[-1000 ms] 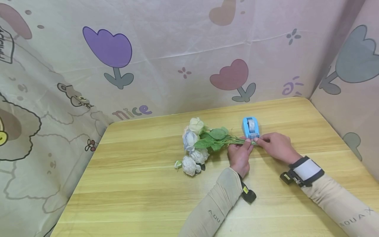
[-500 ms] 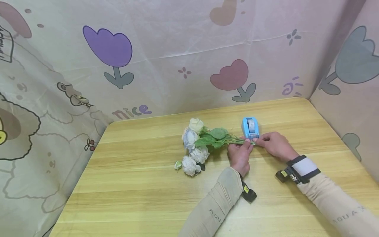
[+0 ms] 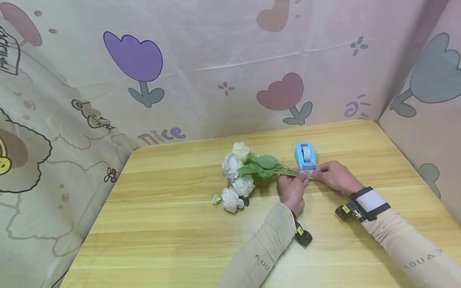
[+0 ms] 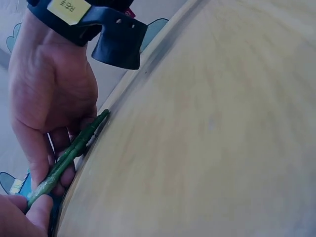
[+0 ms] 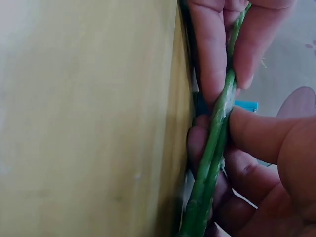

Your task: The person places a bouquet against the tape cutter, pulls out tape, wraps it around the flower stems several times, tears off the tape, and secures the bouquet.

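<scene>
A bunch of artificial flowers [image 3: 232, 166] in white, cream and pale blue lies on its side, green stems [image 3: 284, 171] pointing right. My left hand [image 3: 292, 191] pinches the stems between thumb and fingers. Close beside it, near the stem ends, my right hand [image 3: 336, 176] grips the same stems; in the right wrist view its thumb [image 5: 261, 131] presses on them. A shiny clear patch of tape [image 5: 225, 101] shows on the stems between the two hands. Just behind the hands stands a blue tape dispenser [image 3: 305, 156] with a roll in it.
The wooden table [image 3: 162, 232] carries everything. A printed fabric curtain [image 3: 209, 48] closes off its back and sides. A small white bud [image 3: 216, 199] sticks out left of the blossoms.
My right forearm has shifted slightly left and turned a little. Both hands stay on the stems; the flowers and tape dispenser have hardly moved.
</scene>
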Available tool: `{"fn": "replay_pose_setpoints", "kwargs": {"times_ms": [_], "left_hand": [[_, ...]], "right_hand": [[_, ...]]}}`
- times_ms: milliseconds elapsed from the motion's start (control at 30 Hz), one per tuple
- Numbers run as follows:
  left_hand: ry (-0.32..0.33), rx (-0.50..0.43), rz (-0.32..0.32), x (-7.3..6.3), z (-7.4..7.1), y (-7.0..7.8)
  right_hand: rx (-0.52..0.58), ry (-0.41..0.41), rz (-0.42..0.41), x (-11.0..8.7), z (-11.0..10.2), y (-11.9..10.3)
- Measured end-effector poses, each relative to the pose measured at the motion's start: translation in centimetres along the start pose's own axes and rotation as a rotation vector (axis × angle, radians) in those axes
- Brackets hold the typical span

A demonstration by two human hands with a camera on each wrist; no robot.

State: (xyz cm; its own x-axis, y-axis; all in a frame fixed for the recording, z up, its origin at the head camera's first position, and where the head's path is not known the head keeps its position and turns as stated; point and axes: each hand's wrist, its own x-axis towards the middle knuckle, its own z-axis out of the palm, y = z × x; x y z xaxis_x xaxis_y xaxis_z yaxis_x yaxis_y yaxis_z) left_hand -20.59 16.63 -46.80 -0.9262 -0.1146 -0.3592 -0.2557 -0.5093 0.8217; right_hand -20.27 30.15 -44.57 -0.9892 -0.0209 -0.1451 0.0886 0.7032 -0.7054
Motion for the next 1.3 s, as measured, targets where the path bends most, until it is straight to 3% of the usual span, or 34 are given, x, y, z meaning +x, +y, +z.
{"fn": "replay_pose_setpoints", "kwargs": {"times_ms": [400,700,900,1300], "left_hand": [[-0.04,-0.026,-0.011,0.3,-0.5,0.3],[-0.132,-0.036,0.0,0.2,-1.2,0.0],[-0.158,-0.008,-0.01,0.0,-1.7,0.0],[-0.167,0.062,-0.008,-1.2,-3.6,2.2]], "right_hand": [[0.048,0.034,-0.009,-0.3,0.7,0.4],[0.105,0.029,-0.004,-0.9,0.5,0.2],[0.129,0.024,-0.003,-1.6,0.5,0.0],[0.128,0.001,-0.024,-2.8,1.0,-2.2]]}}
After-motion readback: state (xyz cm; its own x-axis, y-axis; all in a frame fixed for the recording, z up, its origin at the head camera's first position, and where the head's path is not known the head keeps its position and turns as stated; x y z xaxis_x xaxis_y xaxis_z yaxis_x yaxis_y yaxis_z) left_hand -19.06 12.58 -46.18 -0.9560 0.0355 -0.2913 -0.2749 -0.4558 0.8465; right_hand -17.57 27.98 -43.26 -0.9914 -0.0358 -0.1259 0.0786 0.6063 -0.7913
